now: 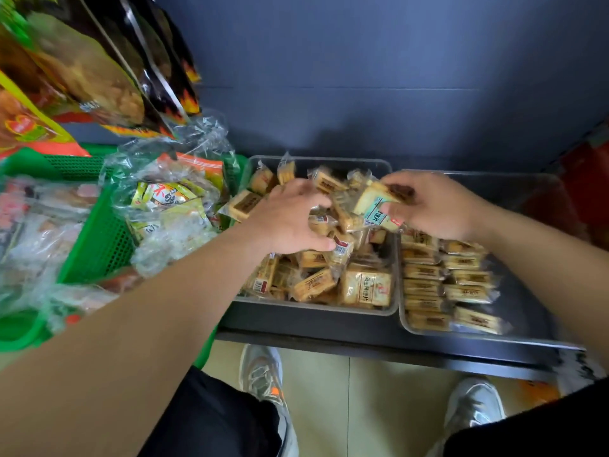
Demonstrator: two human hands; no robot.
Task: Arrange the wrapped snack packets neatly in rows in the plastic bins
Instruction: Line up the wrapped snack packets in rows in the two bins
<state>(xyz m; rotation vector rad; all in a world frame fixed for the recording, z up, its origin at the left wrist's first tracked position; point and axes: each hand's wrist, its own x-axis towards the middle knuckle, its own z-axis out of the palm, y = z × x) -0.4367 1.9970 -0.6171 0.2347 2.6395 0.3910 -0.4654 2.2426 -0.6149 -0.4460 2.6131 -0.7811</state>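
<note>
Both hands work in the left bin [313,310], a clear tray heaped with loose packets [316,285]. The left hand [290,219] curls round a few of them mid-heap. The right hand [435,206] pinches one packet [374,202], held above the pile. In the right bin [494,192], just beside, stacked packets [445,285] lie in two tidy rows. A green basket [99,245] of bagged snacks stands to the left.

Bare forearms [164,308], wrists uncovered. Black legwear [214,420] on both thighs, shorts or trousers unclear. Grey mesh lace-up shoes: left sneaker [262,374] with an orange patch at the side, right sneaker [474,407] lighter grey.
</note>
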